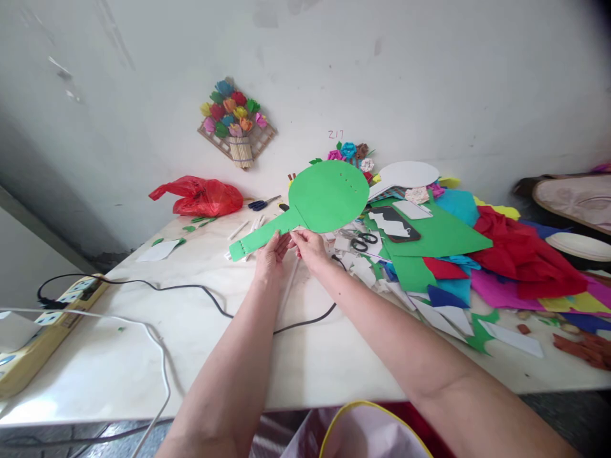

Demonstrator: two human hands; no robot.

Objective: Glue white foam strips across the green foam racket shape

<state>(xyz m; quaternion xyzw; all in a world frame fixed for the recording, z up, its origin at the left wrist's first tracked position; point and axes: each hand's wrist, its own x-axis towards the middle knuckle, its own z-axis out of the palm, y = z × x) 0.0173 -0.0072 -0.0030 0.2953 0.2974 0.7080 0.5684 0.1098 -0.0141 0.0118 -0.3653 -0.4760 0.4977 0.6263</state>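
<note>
A green paddle-shaped cutout (329, 196), round with a straight handle and rows of small holes, is held up above the table. My left hand (272, 253) pinches the lower edge of its handle. Close beside it, my right hand (309, 245) has its fingers closed on the edge where handle meets disc. Behind the cutout lies a similar white paddle shape (408, 173). Thin white sticks (258, 222) show partly under the handle. To the right are black-handled scissors (365, 240) and a dark phone (396, 226) with white scraps over it.
A red plastic bag (205, 197) and dark blue scissors (262, 203) lie at the back left. Green sheets (449, 235) and red crumpled material (520, 254) pile up at right. A black cable (191, 286) crosses the table from a power strip (62, 331).
</note>
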